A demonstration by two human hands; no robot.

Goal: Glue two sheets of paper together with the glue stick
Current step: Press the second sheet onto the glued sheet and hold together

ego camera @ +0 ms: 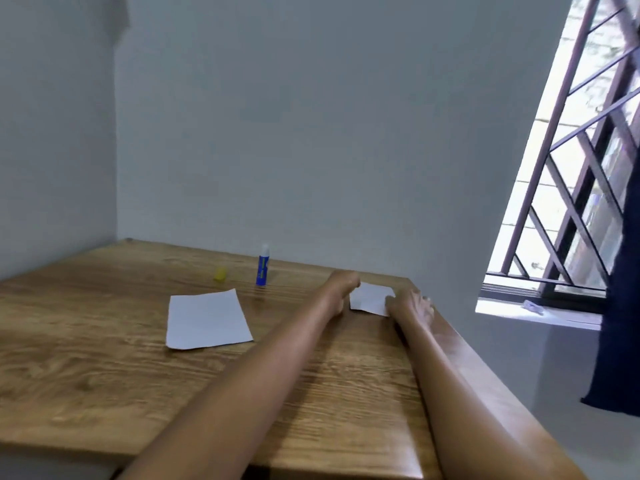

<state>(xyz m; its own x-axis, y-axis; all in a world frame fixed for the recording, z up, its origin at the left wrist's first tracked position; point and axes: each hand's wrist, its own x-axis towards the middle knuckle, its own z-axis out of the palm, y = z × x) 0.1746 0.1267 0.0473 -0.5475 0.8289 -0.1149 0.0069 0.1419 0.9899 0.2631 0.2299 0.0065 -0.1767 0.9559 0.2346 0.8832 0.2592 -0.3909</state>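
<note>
A white sheet of paper (207,320) lies flat near the middle of the wooden table (86,341). A second, smaller white sheet (370,297) sits at the table's far right corner, and both hands reach out to it. My left hand (341,289) pinches its left edge. On the other side, my right hand (414,306) grips its right edge. Behind the sheets a blue glue stick (263,266) stands upright with its white tip bare, apart from both hands. Its yellow cap (220,273) lies to its left.
The table fits into a corner between grey walls. Its right edge runs beside my right forearm. A barred window (571,168) and a dark blue curtain (620,323) are at the right.
</note>
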